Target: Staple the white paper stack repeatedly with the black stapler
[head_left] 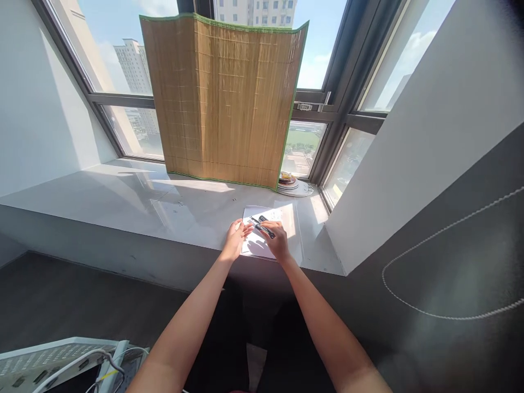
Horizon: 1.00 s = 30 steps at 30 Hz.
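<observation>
On the windowsill lies a stack of white paper sheets [258,247] with some dark marks. Above it my right hand [277,240] grips a black stapler [266,230], its fingers bent around it. The stapler seems opened, with a thin silver and black part pointing left. My left hand [235,240] is at the paper's left edge, fingers curled in beside the stapler's tip. Whether those fingers pinch a small piece is too fine to make out. A clear sheet [295,240] sits under or beside the papers on the right.
A bamboo mat [233,103] with green edging leans upright against the window. Stacked plates [295,188] stand at its lower right. Tiny dark bits [179,204] are scattered on the sill [196,226]. A white cord [429,315] hangs at right; a white rack with cables [82,355] stands lower left.
</observation>
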{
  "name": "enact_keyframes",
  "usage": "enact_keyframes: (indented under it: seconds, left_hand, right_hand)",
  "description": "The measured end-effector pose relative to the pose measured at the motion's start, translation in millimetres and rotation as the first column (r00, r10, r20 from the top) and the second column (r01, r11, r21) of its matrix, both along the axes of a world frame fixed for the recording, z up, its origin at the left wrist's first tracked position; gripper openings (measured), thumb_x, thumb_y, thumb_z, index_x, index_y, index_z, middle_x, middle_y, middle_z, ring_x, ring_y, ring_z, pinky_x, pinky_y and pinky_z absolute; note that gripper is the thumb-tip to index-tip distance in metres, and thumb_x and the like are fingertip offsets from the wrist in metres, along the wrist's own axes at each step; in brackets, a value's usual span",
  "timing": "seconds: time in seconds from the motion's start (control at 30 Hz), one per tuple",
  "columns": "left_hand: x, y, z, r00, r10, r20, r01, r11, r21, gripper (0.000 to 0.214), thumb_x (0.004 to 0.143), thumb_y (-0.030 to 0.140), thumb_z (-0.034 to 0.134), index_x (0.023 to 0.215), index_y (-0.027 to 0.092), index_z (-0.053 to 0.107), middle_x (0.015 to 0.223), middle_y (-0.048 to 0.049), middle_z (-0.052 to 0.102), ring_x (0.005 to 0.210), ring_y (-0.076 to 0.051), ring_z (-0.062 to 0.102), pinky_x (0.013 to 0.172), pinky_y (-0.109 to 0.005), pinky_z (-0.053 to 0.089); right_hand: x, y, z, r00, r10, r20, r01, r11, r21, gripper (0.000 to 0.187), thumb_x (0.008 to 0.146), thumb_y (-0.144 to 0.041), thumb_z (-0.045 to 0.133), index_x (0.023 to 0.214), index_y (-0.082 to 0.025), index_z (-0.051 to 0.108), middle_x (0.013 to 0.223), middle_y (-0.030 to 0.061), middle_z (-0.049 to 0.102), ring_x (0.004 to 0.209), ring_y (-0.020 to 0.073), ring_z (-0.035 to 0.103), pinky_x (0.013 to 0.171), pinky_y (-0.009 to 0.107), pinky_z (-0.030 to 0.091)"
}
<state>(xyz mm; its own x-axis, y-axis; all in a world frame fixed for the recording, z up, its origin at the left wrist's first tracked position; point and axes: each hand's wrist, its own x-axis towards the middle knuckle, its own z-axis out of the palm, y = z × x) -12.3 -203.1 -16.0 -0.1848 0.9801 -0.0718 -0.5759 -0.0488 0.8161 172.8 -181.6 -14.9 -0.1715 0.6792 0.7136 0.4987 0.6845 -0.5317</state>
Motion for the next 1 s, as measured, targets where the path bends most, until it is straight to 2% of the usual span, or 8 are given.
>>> enact_keyframes:
  seconds: [0.1,0.23,0.43,0.67,0.73,0.83,0.93,1.0]
  left_hand:
    - [-2.6,-1.1,-2.1,0.995,-0.101,-0.021,0.102,0.994,0.048,0.038,0.098,0.037,0.082,0.126,0.019,0.063,0.109,-0.0113,0.083,0.105,-0.024,0.081,0.109,-0.041,0.054]
    - [-5.5,-2.9,-3.5,0.985,-0.17,-0.03,0.173,0.979,0.111,0.046,0.087,0.042,0.093,0.12,0.018,0.071,0.106,-0.0085,0.082,0.104,-0.024,0.08,0.103,-0.037,0.054]
    - [-8.3,-3.6,-3.9,0.98,-0.2,-0.004,0.198,0.966,0.167,0.051,0.087,0.049,0.094,0.122,0.018,0.075,0.108,-0.0086,0.081,0.101,-0.024,0.079,0.097,-0.035,0.055]
    - [-6.5,2.2,-7.8,0.98,-0.197,-0.007,0.196,0.975,0.101,0.047,0.091,0.054,0.088,0.118,0.018,0.073,0.101,-0.0085,0.082,0.094,-0.022,0.078,0.091,-0.033,0.056]
    - [-7.8,5.6,-12.1,0.981,-0.191,0.027,0.189,0.98,0.059,0.045,0.096,0.057,0.082,0.117,0.019,0.071,0.103,-0.0121,0.083,0.1,-0.025,0.08,0.096,-0.038,0.057]
    - [-10.7,10.6,-19.4,0.982,-0.18,0.059,0.179,0.984,0.011,0.04,0.098,0.056,0.078,0.111,0.02,0.069,0.105,-0.017,0.084,0.106,-0.03,0.081,0.1,-0.045,0.058]
    - [-12.4,13.5,-24.4,0.982,-0.186,0.033,0.185,0.983,0.007,0.037,0.095,0.057,0.079,0.109,0.023,0.069,0.101,-0.0144,0.085,0.105,-0.03,0.081,0.102,-0.045,0.058]
    - [-12.7,13.7,-25.5,0.98,-0.2,-0.001,0.2,0.98,0.017,0.035,0.094,0.058,0.079,0.106,0.026,0.071,0.1,-0.0129,0.084,0.105,-0.029,0.081,0.103,-0.045,0.058]
  right_hand:
    - [-21.0,-1.2,9.4,0.986,0.097,0.136,-0.099,0.995,0.008,0.023,0.097,-0.023,0.079,0.12,-0.027,0.081,0.124,0.0057,0.083,0.113,0.0276,0.073,0.104,0.042,0.055]
    - [-39.3,6.6,15.0,0.968,0.05,0.245,-0.059,0.998,0.029,0.016,0.095,-0.015,0.082,0.106,-0.027,0.082,0.095,0.0016,0.084,0.094,0.0249,0.07,0.089,0.036,0.053]
    - [-45.8,13.1,12.4,0.96,0.02,0.28,-0.058,0.99,0.129,0.011,0.098,-0.015,0.079,0.1,-0.026,0.079,0.089,0.0009,0.081,0.09,0.0235,0.068,0.085,0.035,0.05]
    - [-51.0,9.0,11.1,0.957,-0.109,0.27,0.055,0.979,0.198,0.021,0.098,-0.016,0.073,0.116,-0.026,0.078,0.095,0.0046,0.083,0.094,0.0257,0.07,0.09,0.038,0.049]
    - [-33.2,24.6,15.2,0.97,-0.168,0.174,0.145,0.98,0.138,0.019,0.099,-0.02,0.072,0.117,-0.025,0.076,0.101,0.0056,0.083,0.095,0.0247,0.071,0.09,0.037,0.051]
    - [20.4,66.3,20.3,0.948,-0.303,0.1,0.312,0.946,-0.089,0.013,0.095,-0.021,0.071,0.107,-0.022,0.076,0.1,0.005,0.081,0.086,0.0208,0.071,0.083,0.032,0.052]
    - [81.6,111.0,18.6,0.848,-0.421,0.322,0.52,0.781,-0.346,0.009,0.086,-0.015,0.071,0.081,-0.021,0.073,0.084,0.0039,0.076,0.078,0.0194,0.067,0.073,0.028,0.047]
    - [109.5,131.5,13.2,0.806,-0.443,0.393,0.581,0.718,-0.383,0.015,0.081,-0.008,0.067,0.073,-0.02,0.071,0.074,0.0044,0.07,0.07,0.0189,0.061,0.067,0.029,0.043]
